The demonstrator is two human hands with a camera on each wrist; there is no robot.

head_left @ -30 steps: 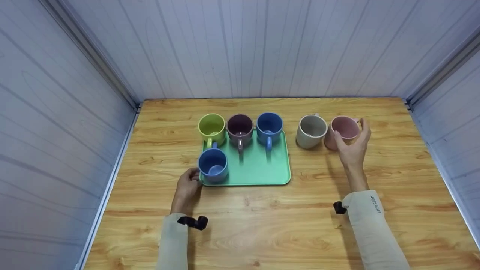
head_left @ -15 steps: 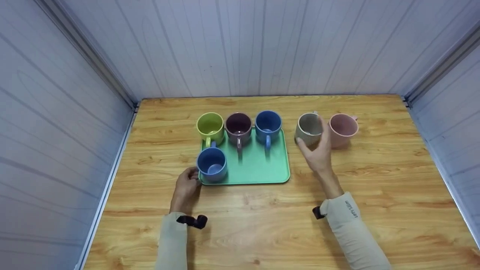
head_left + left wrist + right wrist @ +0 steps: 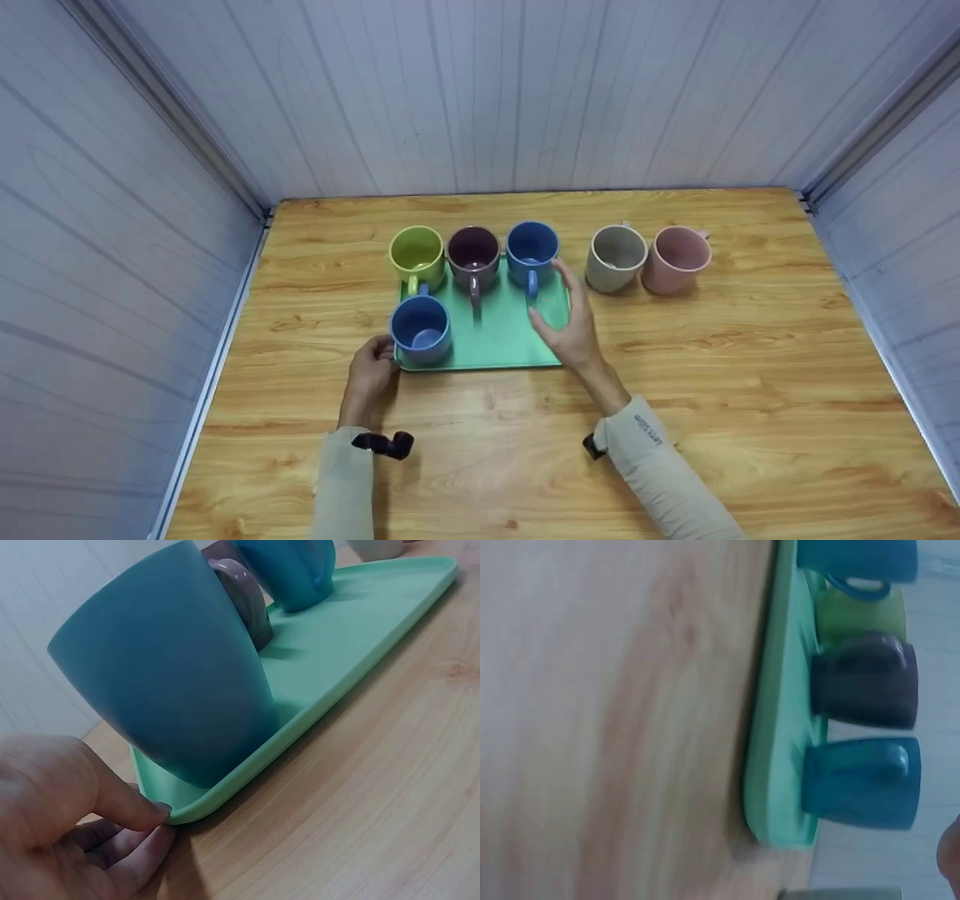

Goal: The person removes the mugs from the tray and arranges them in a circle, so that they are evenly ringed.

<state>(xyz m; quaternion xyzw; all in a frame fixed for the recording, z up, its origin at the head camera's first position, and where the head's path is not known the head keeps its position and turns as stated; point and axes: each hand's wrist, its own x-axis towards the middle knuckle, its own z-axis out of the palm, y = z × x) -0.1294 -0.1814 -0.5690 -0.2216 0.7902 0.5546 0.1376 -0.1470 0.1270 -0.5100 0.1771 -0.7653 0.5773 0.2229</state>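
Near left corner of green tray (image 3: 506, 341) is pinched by left hand (image 3: 372, 367); tray looks stiff. At same corner, near blue mug (image 3: 421, 330) is set; along far side, yellow-green mug (image 3: 417, 253), purple mug (image 3: 474, 259), far blue mug (image 3: 532, 246). Right hand (image 3: 574, 332) is spread, nothing held, near far blue mug's handle (image 3: 532, 285). Mugs are judged rigid, smooth, breakable; best gripped by handle. Right, on tabletop (image 3: 495, 465): grey mug (image 3: 615, 262), pink mug (image 3: 676, 262).

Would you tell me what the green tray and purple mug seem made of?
Green tray: probably plastic, satin; its thin moulded rim and even colour suggest it.
Purple mug: likely glazed ceramic, glossy; bright highlights show inside it, though plastic is possible.
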